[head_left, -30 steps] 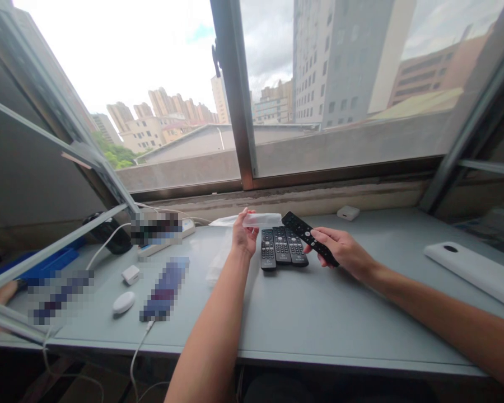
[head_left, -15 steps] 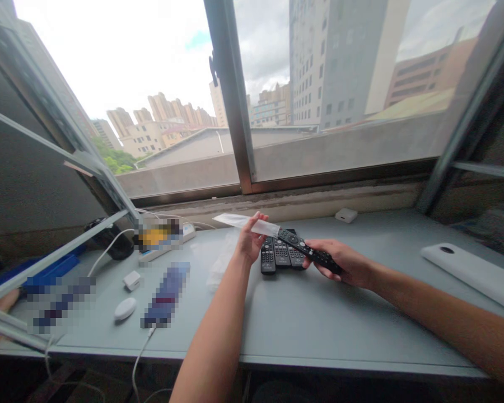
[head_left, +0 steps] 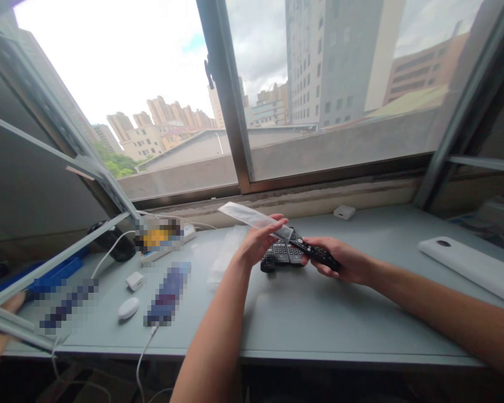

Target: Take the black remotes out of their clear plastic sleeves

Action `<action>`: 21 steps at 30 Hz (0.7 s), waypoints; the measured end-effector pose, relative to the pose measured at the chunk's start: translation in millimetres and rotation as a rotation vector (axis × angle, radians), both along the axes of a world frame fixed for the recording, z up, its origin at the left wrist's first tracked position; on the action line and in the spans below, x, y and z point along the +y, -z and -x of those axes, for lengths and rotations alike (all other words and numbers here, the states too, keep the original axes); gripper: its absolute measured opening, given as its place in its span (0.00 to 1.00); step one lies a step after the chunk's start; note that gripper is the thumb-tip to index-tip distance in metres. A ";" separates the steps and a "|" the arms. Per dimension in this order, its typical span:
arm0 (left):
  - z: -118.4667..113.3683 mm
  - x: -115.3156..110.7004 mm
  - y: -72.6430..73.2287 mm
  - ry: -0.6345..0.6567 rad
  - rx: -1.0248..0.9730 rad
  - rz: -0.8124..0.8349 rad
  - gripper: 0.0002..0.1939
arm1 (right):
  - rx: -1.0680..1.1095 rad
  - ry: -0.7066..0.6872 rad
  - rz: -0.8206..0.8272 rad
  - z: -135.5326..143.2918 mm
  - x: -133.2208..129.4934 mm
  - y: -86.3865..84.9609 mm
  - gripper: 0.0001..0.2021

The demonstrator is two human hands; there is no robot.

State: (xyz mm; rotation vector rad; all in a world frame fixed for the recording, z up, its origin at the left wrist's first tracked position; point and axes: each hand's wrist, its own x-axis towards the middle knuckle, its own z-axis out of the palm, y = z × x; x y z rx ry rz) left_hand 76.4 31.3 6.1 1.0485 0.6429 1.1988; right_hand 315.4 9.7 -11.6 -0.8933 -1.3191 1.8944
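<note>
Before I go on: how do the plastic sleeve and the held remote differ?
The plastic sleeve is whitish and see-through; the held remote is black, with buttons.
The left hand holds the sleeve; the right hand grips the remote.
Both are long and narrow, slant above the desk and meet end to end; how far the remote's tip is inside is unclear.
</note>
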 end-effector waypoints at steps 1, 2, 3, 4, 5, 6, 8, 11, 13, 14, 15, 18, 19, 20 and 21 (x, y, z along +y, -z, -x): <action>-1.7 -0.8 -0.7 0.009 0.008 -0.001 0.26 | -0.001 0.005 -0.001 0.4 -0.6 -0.1 0.12; -3.3 -1.4 -0.8 0.021 0.016 -0.003 0.27 | -0.004 0.014 0.002 1.2 -1.4 -0.6 0.13; -4.9 -1.7 -0.6 0.034 0.023 -0.006 0.27 | -0.003 0.025 0.007 2.1 -2.3 -1.3 0.13; -6.1 -1.9 -0.2 0.049 0.027 -0.008 0.27 | 0.002 0.035 0.013 3.2 -3.4 -2.1 0.14; -7.1 -2.0 0.4 0.063 0.026 -0.010 0.27 | 0.009 0.046 0.021 4.3 -4.3 -3.0 0.14; -7.7 -2.1 1.0 0.077 0.021 -0.009 0.27 | 0.017 0.057 0.030 5.2 -5.1 -3.8 0.13; -7.8 -2.0 1.7 0.100 0.005 -0.001 0.27 | 0.033 0.078 0.050 6.5 -6.1 -5.3 0.13; -6.5 -0.5 2.4 0.111 -0.014 0.005 0.27 | 0.049 0.112 0.071 6.9 -6.3 -7.2 0.13; -5.6 1.4 3.2 0.111 -0.015 0.004 0.28 | 0.054 0.129 0.070 6.7 -6.3 -8.4 0.14; -5.5 2.5 3.7 0.111 -0.013 0.001 0.29 | 0.055 0.138 0.066 6.6 -6.4 -8.8 0.14; -5.6 3.5 4.4 0.111 -0.010 -0.001 0.30 | 0.056 0.145 0.062 6.5 -6.4 -9.0 0.14; -7.5 4.9 7.0 0.106 0.001 -0.010 0.33 | 0.065 0.146 0.052 5.6 -6.0 -8.5 0.13; -8.5 4.9 7.8 0.107 0.008 -0.014 0.33 | 0.070 0.145 0.051 5.2 -5.6 -8.1 0.13; -9.5 4.7 8.7 0.110 0.020 -0.021 0.33 | 0.077 0.141 0.049 4.7 -5.2 -7.7 0.13; -10.5 4.4 9.6 0.115 0.036 -0.032 0.32 | 0.084 0.138 0.044 4.3 -4.8 -7.4 0.13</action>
